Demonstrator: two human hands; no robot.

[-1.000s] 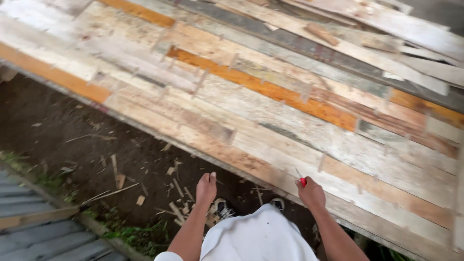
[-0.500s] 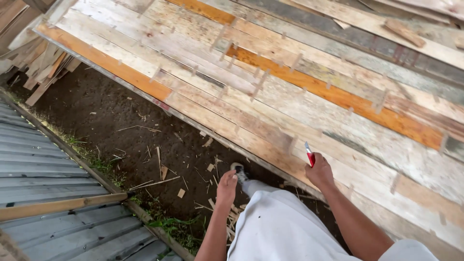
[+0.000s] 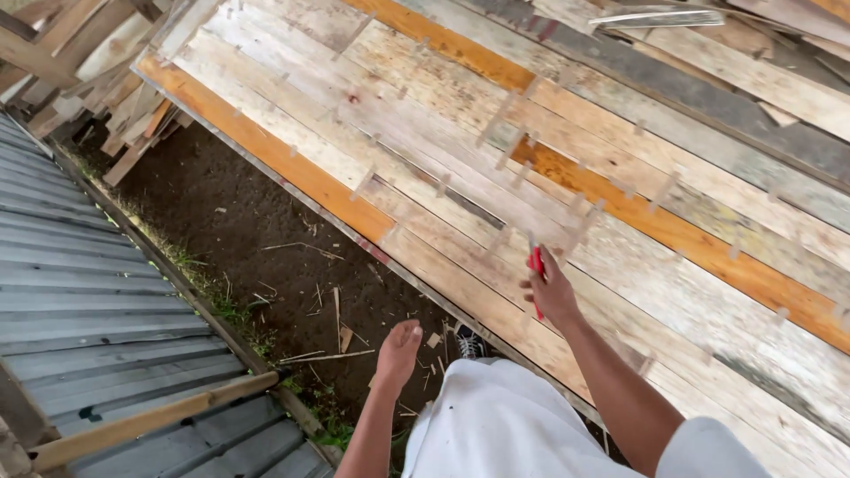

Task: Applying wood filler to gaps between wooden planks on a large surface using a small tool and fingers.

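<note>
My right hand point(image 3: 553, 292) is raised against a wall of weathered wooden planks point(image 3: 620, 177) and grips a thin red tool point(image 3: 537, 276), a pencil or marker by its shape, held upright along the boards. My left hand point(image 3: 397, 351) hangs lower, over dark bare soil point(image 3: 266, 239), with fingers curled loosely and nothing in it. A white garment point(image 3: 496, 425) covers my body at the bottom of the view. Short wooden pegs or nail ends stick out of several planks near the right hand.
Corrugated grey metal sheeting point(image 3: 97, 301) lies at the left with a wooden pole point(image 3: 150, 420) across it. Stacked timber offcuts point(image 3: 106, 124) sit at the upper left. An orange-painted plank point(image 3: 266, 150) edges the boards; wood chips and sticks litter the soil.
The view has swung, showing more metal sheeting at the left. My right hand with the red tool has risen higher against the planks. The left hand stays low.
</note>
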